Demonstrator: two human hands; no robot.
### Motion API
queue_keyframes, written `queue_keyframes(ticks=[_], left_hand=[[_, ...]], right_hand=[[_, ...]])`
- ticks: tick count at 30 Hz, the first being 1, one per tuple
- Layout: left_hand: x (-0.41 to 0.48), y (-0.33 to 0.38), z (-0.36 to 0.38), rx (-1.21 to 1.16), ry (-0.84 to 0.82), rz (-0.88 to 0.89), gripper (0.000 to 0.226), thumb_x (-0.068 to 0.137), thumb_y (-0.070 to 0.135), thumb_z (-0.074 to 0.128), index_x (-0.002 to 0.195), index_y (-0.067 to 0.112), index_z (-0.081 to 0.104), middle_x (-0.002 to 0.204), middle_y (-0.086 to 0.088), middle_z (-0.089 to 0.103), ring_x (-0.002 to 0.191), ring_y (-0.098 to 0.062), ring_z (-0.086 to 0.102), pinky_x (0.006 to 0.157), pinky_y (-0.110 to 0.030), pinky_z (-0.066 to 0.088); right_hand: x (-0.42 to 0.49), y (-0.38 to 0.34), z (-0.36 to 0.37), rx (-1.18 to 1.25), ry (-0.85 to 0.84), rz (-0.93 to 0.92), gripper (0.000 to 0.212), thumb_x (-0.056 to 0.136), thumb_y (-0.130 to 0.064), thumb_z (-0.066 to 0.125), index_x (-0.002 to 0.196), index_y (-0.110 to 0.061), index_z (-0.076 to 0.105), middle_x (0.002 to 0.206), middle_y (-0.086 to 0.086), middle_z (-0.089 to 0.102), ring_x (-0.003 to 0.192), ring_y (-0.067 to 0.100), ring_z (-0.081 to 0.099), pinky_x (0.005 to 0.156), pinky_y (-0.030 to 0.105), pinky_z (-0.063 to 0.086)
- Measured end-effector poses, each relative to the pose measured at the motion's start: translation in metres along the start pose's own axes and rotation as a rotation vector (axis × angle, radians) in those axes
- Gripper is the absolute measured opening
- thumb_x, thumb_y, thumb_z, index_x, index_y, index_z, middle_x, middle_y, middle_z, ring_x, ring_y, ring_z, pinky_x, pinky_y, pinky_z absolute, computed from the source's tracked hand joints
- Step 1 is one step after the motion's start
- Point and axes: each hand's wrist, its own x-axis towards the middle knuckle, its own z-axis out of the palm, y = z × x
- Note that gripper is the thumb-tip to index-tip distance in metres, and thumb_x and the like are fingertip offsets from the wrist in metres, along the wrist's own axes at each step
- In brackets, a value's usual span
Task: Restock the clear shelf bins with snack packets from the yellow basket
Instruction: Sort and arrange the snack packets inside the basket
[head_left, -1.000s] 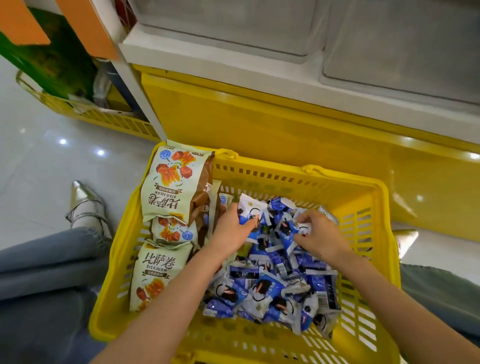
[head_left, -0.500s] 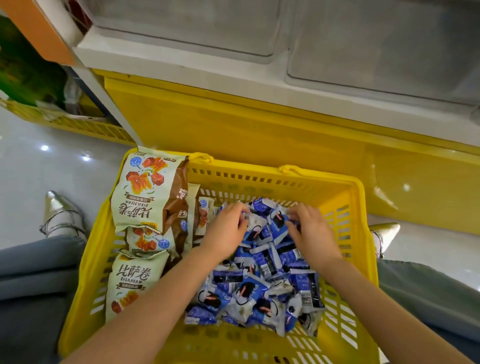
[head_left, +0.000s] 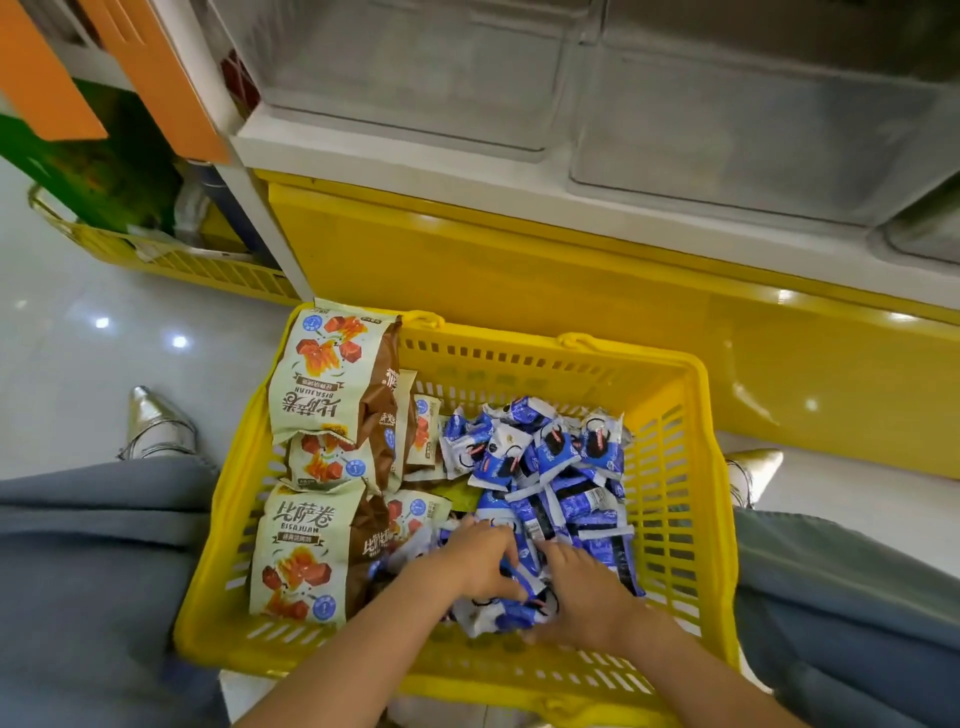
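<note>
The yellow basket (head_left: 670, 525) sits on the floor between my knees. Its right half holds a heap of several small blue-and-white snack packets (head_left: 540, 457). Cream and brown snack bags (head_left: 322, 384) are stacked along its left side. My left hand (head_left: 472, 558) and my right hand (head_left: 582, 592) are side by side at the near end of the heap, fingers curled into the blue packets and gathering a bunch between them. Above, the clear shelf bins (head_left: 415, 78) (head_left: 753, 119) stand on a white shelf.
A yellow base panel (head_left: 519, 270) runs under the white shelf (head_left: 395, 166). A second yellow basket (head_left: 171, 260) with a green box sits at the far left. My grey trouser legs (head_left: 93, 571) and silver pointed shoes (head_left: 156, 421) flank the basket on a glossy white floor.
Both hands moved from the far end of the blue packet heap to its near end and closed in on a bunch of packets. The view tilted up a little.
</note>
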Motion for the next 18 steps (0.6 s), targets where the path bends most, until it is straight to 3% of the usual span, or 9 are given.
queue_keyframes(ticks=[3, 8, 11, 14, 16, 18], left_hand=[[-0.013, -0.005, 0.006, -0.029, 0.007, -0.008, 0.059, 0.08, 0.037, 0.07, 0.127, 0.016, 0.042, 0.131, -0.01, 0.042, 0.123, -0.025, 0.036, 0.1, -0.036, 0.036], [-0.026, -0.007, 0.007, -0.127, 0.182, -0.032, 0.078, 0.072, 0.034, 0.077, 0.135, 0.017, 0.035, 0.133, -0.007, 0.038, 0.124, -0.023, 0.034, 0.102, -0.034, 0.033], [-0.03, -0.012, 0.01, -0.203, 0.24, -0.046, 0.067, 0.071, 0.032, 0.079, 0.125, 0.015, 0.042, 0.126, -0.006, 0.043, 0.116, -0.021, 0.038, 0.096, -0.03, 0.037], [-0.033, -0.017, 0.011, -0.287, 0.27, -0.011, 0.044, 0.077, 0.025, 0.074, 0.107, 0.015, 0.043, 0.109, -0.004, 0.045, 0.097, -0.015, 0.046, 0.075, -0.02, 0.039], [-0.036, -0.021, 0.007, -0.424, 0.316, -0.012, 0.034, 0.085, 0.021, 0.066, 0.098, 0.016, 0.036, 0.092, -0.002, 0.045, 0.076, -0.009, 0.044, 0.057, -0.017, 0.033], [-0.038, -0.023, -0.002, -0.619, 0.405, -0.033, 0.03, 0.089, 0.022, 0.061, 0.1, 0.013, 0.035, 0.083, -0.002, 0.047, 0.067, -0.009, 0.046, 0.052, -0.016, 0.035]], right_hand=[[-0.005, 0.003, -0.003, 0.002, 0.054, -0.009, 0.089, 0.078, -0.047, 0.069, 0.147, -0.017, 0.021, 0.147, 0.002, 0.032, 0.133, 0.021, 0.033, 0.108, 0.032, 0.033], [-0.014, 0.011, -0.016, 0.037, 0.154, -0.031, 0.049, 0.087, -0.038, 0.06, 0.132, -0.023, 0.046, 0.136, -0.001, 0.044, 0.117, 0.019, 0.051, 0.093, 0.029, 0.043], [-0.016, 0.015, -0.017, 0.079, 0.174, -0.04, 0.043, 0.091, -0.038, 0.057, 0.13, -0.024, 0.049, 0.137, -0.002, 0.046, 0.118, 0.016, 0.052, 0.097, 0.028, 0.043], [-0.017, 0.018, -0.022, 0.17, 0.203, -0.028, 0.042, 0.089, -0.039, 0.059, 0.127, -0.023, 0.052, 0.135, -0.003, 0.051, 0.118, 0.013, 0.052, 0.099, 0.027, 0.043], [-0.017, 0.018, -0.032, 0.288, 0.262, -0.007, 0.035, 0.087, -0.031, 0.063, 0.12, -0.021, 0.057, 0.122, -0.001, 0.06, 0.092, 0.003, 0.062, 0.078, 0.019, 0.05], [-0.016, 0.016, -0.048, 0.476, 0.384, 0.004, 0.028, 0.086, -0.024, 0.065, 0.113, -0.019, 0.059, 0.097, 0.0, 0.066, 0.049, -0.005, 0.054, 0.045, 0.008, 0.04]])
